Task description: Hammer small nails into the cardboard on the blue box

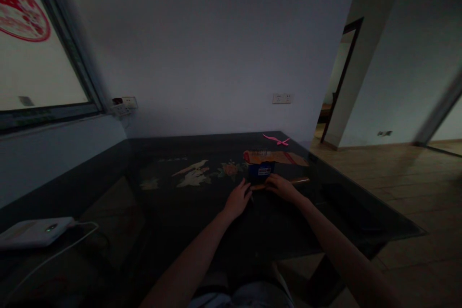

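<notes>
My right hand (282,187) lies with bent fingers over a long, thin brown strip (301,181) on the dark table. The strip runs past that hand to the right; its material is too dim to make out. At its left end is my left hand (238,198), fingers slightly apart and close to the tabletop. A tiny pale thing shows beside the left fingers, too small to name. Just beyond both hands stands a blue box (263,171) with a white label. Across its top lies an orange-brown printed wrapper (272,157), which hides the box's upper side.
A pink ribbon (279,142) lies at the table's far right. Near the right edge is a flat black object (350,206). A white device (36,232) with a cable sits at the left. The dark table (173,231) has a bird-and-flower design and meets the wall.
</notes>
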Action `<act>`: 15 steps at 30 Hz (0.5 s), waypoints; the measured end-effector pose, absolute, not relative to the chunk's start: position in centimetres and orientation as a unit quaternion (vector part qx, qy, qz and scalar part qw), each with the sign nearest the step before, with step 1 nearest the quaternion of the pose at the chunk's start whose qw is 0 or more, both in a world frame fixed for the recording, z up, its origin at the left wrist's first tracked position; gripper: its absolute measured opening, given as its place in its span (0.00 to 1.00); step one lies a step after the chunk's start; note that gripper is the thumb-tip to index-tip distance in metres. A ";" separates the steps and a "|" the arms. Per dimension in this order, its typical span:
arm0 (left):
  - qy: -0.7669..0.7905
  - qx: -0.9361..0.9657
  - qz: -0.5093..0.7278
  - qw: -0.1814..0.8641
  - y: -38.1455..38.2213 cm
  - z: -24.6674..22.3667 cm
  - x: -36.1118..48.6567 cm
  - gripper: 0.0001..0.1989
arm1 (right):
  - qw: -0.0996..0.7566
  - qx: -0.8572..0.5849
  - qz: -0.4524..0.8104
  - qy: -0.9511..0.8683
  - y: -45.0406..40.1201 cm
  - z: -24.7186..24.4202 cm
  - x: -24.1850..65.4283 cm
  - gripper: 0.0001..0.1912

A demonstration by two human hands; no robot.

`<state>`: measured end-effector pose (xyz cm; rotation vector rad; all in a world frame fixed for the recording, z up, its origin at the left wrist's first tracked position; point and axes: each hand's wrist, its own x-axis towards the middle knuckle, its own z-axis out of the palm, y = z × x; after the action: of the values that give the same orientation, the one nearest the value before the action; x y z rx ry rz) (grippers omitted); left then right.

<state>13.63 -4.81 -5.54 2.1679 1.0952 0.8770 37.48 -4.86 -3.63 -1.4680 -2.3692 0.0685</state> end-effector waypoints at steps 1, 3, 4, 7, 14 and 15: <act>0.401 0.807 0.331 0.280 -4.9 -5.5 13.6 0.23 | 0.180 -0.519 0.023 -0.835 -4.8 -3.8 37.6 0.11; 0.392 0.802 0.341 0.293 -4.9 -5.6 13.7 0.23 | 0.185 -0.520 0.023 -0.833 -4.6 -4.1 37.8 0.11; 0.391 0.798 0.346 0.302 -4.9 -5.6 13.7 0.23 | 0.187 -0.521 0.024 -0.833 -4.5 -4.2 37.8 0.11; 0.391 0.785 0.356 0.323 -4.9 -5.7 13.6 0.23 | 0.197 -0.519 0.026 -0.831 -4.4 -4.6 37.6 0.11; 0.397 0.771 0.374 0.328 -4.6 -5.4 13.5 0.20 | 0.267 -0.514 0.040 -0.814 -5.0 -3.9 36.9 0.10; 0.400 0.762 0.384 0.333 -4.4 -5.4 13.4 0.19 | 0.287 -0.515 0.040 -0.807 -5.2 -3.5 36.6 0.10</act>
<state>13.42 -4.44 -5.37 1.9906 1.0445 1.0039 36.62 -5.20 -3.54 -1.3771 -2.1555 0.1082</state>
